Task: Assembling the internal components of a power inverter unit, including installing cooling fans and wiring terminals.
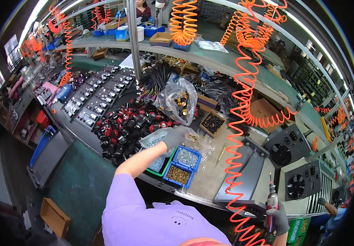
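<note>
My left hand (176, 137), in a grey glove, reaches out over the workbench and is closed on the edge of a clear plastic bag of small metal parts (155, 143). Just below it sit small blue bins of screws (187, 157) and a green bin (157, 165). My right hand (278, 218), also gloved, hangs low at the lower right and grips a red and silver pneumatic screwdriver (271, 203) with an orange coiled air hose (242, 123). A black metal panel (244, 172) lies between the two hands.
A pile of black and red knobs (130, 123) and rows of black meter units (97, 96) lie to the left. Black fan housings (285, 147) stand at right. A shelf (210, 57) with bins and more orange hoses runs overhead. Another person's hand (326, 205) shows far right.
</note>
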Tool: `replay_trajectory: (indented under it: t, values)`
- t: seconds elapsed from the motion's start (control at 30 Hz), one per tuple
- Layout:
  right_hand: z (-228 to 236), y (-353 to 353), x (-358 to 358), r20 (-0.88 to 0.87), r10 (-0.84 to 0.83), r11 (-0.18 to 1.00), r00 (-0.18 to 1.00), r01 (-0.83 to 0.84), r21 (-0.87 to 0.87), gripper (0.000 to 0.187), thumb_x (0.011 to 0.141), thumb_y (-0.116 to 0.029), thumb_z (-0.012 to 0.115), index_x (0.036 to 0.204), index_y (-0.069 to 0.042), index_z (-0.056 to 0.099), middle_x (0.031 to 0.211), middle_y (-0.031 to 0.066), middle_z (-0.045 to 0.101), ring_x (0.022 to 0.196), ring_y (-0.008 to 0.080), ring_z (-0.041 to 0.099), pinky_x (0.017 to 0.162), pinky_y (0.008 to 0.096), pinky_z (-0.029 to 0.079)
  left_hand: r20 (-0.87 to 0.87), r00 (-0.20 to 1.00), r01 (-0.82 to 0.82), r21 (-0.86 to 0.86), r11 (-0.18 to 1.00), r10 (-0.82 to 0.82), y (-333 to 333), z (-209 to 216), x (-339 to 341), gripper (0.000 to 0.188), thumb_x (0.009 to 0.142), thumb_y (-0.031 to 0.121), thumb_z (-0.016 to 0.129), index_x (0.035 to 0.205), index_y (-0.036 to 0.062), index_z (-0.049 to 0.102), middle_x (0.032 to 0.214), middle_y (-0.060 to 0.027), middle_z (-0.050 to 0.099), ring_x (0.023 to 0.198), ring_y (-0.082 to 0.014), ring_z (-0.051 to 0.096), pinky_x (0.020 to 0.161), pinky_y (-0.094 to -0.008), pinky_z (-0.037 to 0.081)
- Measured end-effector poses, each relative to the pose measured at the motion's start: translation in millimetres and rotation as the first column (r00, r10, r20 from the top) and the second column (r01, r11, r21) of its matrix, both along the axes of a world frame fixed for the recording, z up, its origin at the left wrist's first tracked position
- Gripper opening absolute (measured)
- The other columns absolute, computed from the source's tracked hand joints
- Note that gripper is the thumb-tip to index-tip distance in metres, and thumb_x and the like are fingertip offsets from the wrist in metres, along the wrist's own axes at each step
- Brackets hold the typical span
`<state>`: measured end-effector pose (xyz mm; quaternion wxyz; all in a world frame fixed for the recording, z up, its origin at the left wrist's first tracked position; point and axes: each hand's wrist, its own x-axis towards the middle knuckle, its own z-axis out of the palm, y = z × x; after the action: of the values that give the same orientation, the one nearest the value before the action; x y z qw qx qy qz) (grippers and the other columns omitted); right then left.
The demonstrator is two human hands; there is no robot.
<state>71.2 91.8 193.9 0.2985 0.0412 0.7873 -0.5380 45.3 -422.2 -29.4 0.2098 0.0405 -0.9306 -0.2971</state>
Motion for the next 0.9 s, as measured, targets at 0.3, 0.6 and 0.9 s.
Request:
replay_trajectory:
  t: [0.3, 0.6, 0.9]
  values:
    - [-8, 9, -5, -0.026, 0.036, 0.999, 0.999, -0.036, 0.01, 0.048, 0.055, -0.014, 0.061, 0.1, -0.001, 0.053, 0.08, 0.0011, 0.05, 0.072, 0.0122, 0.047, 0.066, 0.0252, 0.041, -0.411, 0.863, -0.168, 0.311, 0.935, 0.292, -78, 136, -45, 0.023, 0.088, 0.024, 0.056, 0.087, 0.0022, 0.063, 0.077, -0.0092, 0.064, 0.066, -0.0182, 0.058, 0.063, -0.0312, 0.046]
    - [-4, 4, -7, -0.043, 0.058, 0.998, 0.997, -0.059, -0.01, 0.056, 0.054, -0.012, 0.061, 0.108, -0.001, 0.051, 0.089, 0.0038, 0.055, 0.081, 0.0152, 0.052, 0.075, 0.0269, 0.044, -0.01, 0.86, 0.418, 0.589, 0.692, -0.51, 234, -73, -38, 0.028, 0.084, 0.029, 0.061, 0.096, 0.0035, 0.063, 0.089, -0.0102, 0.065, 0.082, -0.0177, 0.06, 0.074, -0.0318, 0.047]
    - [1, 3, -1, -0.04, 0.033, 0.999, 0.999, -0.032, 0.015, 0.073, 0.056, -0.016, 0.066, 0.124, 0.001, 0.046, 0.105, 0.0016, 0.052, 0.095, 0.0124, 0.049, 0.084, 0.0251, 0.041, -0.217, 0.626, 0.599, 0.749, 0.283, -0.749, 352, 6, -38, 0.025, 0.089, 0.025, 0.056, 0.098, 0.0024, 0.063, 0.085, -0.0054, 0.062, 0.079, -0.0133, 0.056, 0.072, -0.0284, 0.046]
